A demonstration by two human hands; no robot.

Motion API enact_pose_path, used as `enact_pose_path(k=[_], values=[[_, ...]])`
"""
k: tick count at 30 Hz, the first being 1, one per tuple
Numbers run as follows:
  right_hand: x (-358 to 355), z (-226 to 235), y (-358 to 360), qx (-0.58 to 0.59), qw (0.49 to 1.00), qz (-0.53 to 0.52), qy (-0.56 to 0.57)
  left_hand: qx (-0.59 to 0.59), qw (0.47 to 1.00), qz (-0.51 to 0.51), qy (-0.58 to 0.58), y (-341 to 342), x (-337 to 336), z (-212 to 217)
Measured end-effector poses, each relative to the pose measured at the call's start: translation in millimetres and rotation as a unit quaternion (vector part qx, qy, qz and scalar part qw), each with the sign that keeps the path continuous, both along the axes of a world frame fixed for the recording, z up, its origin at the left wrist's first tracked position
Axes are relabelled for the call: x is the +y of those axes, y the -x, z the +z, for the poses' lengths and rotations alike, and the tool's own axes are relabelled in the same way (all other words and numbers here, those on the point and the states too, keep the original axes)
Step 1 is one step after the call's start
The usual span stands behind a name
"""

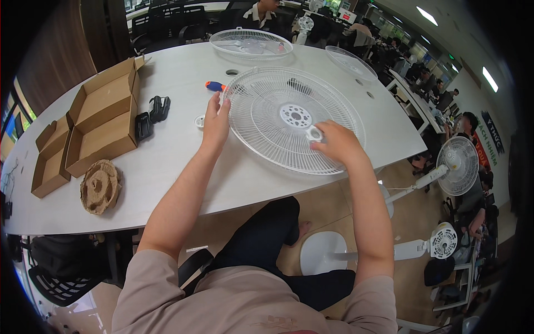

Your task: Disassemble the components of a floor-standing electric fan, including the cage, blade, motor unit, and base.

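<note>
A round white fan grille (261,142) lies on the table in front of me, with a perforated hub plate (296,116) at its middle. My right hand (340,142) is over its right part, thumb and fingers closed on a small white plastic ring nut (315,133) just beside the hub. At the grille's left rim is my left hand (216,123), its visible fingers stretched forward and somewhat apart; it appears to touch the rim. Near those fingertips lies a screwdriver with a blue and orange handle (214,86). A small white round part (199,121) sits left of my left wrist.
Open cardboard boxes (103,136), a moulded pulp piece (100,187) and black items (159,108) occupy the left side. Further grilles (251,44) (351,63) lie at the far edge. A fan stand (328,253) and an assembled fan (458,166) stand right. A person (260,16) sits opposite.
</note>
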State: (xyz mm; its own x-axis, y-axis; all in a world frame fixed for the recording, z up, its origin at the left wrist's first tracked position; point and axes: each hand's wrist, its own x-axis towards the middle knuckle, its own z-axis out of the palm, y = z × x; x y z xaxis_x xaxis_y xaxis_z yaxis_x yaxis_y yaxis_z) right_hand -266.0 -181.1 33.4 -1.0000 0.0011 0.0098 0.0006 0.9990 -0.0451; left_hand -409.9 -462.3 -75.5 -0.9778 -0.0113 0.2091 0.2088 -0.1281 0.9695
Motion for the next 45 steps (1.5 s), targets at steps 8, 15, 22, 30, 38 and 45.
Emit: enact_pose_path(k=[8,15,22,30,38,45], values=[[-8,29,-85,0.318,0.908,0.096,0.254,0.234,0.952,0.057,0.191,-22,4,5],[-109,61,-248,0.472,0.387,0.476,0.633,0.343,0.892,0.085,0.282,-63,10,19],[-91,58,-323,0.463,0.451,0.423,0.635,0.429,0.861,0.036,0.269,-126,53,19],[-89,58,-371,0.531,0.479,0.361,0.599,0.461,0.858,-0.123,0.189,-240,176,6],[-88,54,-392,0.571,0.477,0.285,0.605,0.459,0.825,-0.295,0.144,-304,235,-14],[-57,36,-401,0.585,0.519,0.298,0.547,0.419,0.819,-0.360,0.156,-329,251,-38]])
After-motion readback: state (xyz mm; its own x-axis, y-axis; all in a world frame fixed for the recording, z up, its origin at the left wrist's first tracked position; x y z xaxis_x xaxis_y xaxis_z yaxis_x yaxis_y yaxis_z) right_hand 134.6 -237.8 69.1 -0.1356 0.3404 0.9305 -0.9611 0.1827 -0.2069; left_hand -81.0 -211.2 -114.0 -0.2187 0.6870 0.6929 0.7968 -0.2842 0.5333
